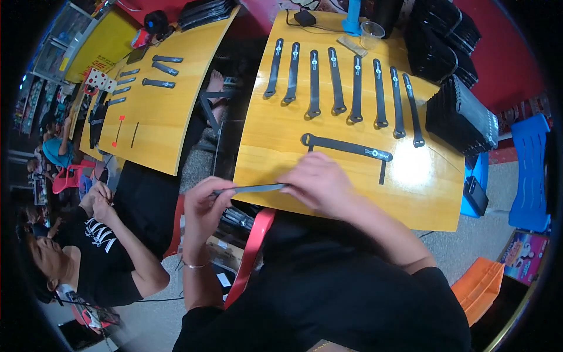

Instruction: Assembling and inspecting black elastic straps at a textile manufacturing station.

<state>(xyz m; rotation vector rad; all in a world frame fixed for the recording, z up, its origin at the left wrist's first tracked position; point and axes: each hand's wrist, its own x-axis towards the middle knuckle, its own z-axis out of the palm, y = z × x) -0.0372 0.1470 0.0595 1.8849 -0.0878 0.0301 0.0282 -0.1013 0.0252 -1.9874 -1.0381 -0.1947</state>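
Note:
Between my two hands a dark strap [258,188] is stretched nearly level at the table's near edge. My left hand [205,205] pinches its left end between thumb and fingers. The right end disappears into the closed fingers of my right hand [316,182]. Just beyond lies a black strap with a looped end [346,145], placed crosswise. A thin black strip [382,172] sticks out from its right end, and another partly shows at its left. Farther back, several similar straps [357,88] lie side by side, their looped ends toward me.
Stacked black packs [463,114] stand at the table's right edge, with more black bundles [434,47] behind. A clear plastic cup [372,35] sits at the back. On the left, a person [105,234] sits by another yellow table [155,117] holding more straps. A red chair [252,249] is beside me.

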